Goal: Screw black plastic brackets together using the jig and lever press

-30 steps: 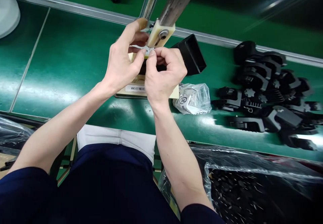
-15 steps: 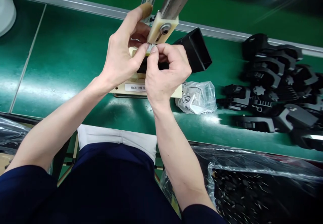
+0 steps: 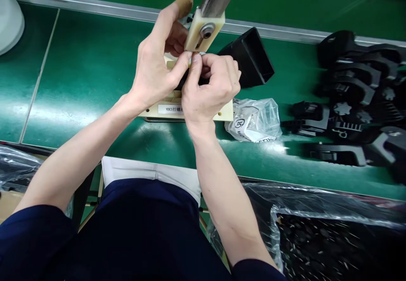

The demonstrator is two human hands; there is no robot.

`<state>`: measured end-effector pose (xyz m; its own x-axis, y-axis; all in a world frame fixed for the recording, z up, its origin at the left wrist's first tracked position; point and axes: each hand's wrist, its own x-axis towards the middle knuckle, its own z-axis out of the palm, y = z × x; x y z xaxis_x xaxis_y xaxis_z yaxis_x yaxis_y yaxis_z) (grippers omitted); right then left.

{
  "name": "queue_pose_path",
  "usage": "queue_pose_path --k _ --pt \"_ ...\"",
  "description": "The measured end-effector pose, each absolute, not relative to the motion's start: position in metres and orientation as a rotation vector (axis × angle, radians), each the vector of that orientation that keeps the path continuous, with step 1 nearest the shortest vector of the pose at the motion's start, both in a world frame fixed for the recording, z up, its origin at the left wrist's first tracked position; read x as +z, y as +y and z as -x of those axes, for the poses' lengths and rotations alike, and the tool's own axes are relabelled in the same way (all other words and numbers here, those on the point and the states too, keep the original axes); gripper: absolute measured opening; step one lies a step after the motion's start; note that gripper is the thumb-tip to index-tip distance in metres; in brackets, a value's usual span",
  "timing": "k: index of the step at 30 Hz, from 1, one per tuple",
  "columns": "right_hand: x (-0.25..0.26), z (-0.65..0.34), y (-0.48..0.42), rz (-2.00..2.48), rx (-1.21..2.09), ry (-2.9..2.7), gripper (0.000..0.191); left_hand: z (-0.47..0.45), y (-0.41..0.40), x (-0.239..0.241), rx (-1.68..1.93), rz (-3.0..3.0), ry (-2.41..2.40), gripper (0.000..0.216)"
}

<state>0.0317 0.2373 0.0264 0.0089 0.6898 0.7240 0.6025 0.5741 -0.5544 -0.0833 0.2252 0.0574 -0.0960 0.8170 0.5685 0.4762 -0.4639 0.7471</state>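
My left hand [image 3: 155,65] reaches around the left side of a cream block [image 3: 204,29] on a metal bar. Its thumb tip meets my right thumb just under the block; an index finger in a brown finger cot [image 3: 184,7] is raised beside the bar. My right hand [image 3: 211,84] is closed in a pinch, fingers curled. Between the fingertips a sliver of a small white part [image 3: 202,53] shows, the rest covered. Below lies a cream fixture [image 3: 226,113] with a printed label [image 3: 170,109], a black piece on it mostly hidden by my hands.
A black rectangular tube [image 3: 250,59] stands right of the block. Nearer lies a clear plastic bag [image 3: 253,120]. Several black moulded parts [image 3: 355,78] cover the right of the green bench [image 3: 95,61]. A plastic-lined bin [image 3: 317,247] of dark pieces is below right.
The view has shifted slightly, so the bench items appear further right. Both hands stay at the block; the white part between the fingertips is now more covered.
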Motion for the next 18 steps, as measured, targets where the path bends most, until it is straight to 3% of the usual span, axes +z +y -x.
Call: queue_pose_path --k 5,10,18 --pt "0.046 -0.031 0.232 1.228 0.197 -1.716 0.017 0.083 0.22 0.064 1.476 -1.934 1.534 0.055" --pt "0.057 -0.035 0.231 1.314 0.358 -1.777 0.018 0.083 0.219 0.078 1.456 -2.117 1.495 0.051" --pt "0.057 -0.041 0.238 1.285 0.358 -1.874 0.023 0.086 0.214 0.096 1.29 -2.156 1.641 0.065"
